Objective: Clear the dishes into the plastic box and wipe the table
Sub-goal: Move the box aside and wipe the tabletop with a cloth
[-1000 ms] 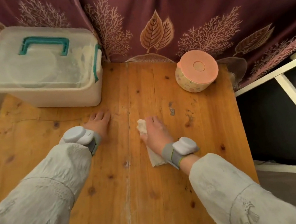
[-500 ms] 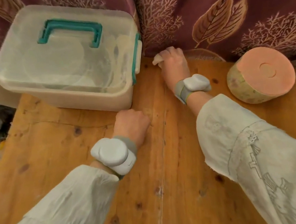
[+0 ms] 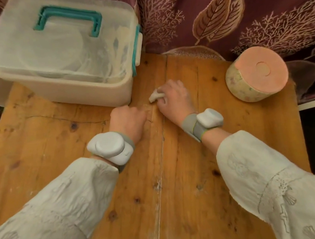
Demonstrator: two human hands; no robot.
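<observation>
A translucent plastic box (image 3: 80,89) with a teal handle and a closed lid stands at the table's far left; pale dishes show dimly through it. My right hand (image 3: 176,98) presses a small white cloth (image 3: 154,96) onto the wooden table (image 3: 182,196), just right of the box's near corner. Only a bit of the cloth pokes out past my fingers. My left hand (image 3: 128,121) rests as a closed fist on the table beside it, holding nothing.
A round patterned container with a pink lid (image 3: 257,74) sits at the far right of the table. A maroon leaf-print curtain (image 3: 238,8) hangs right behind the table. The table's right edge drops off to a dark floor.
My right hand swept the cloth up to the table's back edge, then pulled it back toward me beside the box. My left hand curled from flat into a fist.
</observation>
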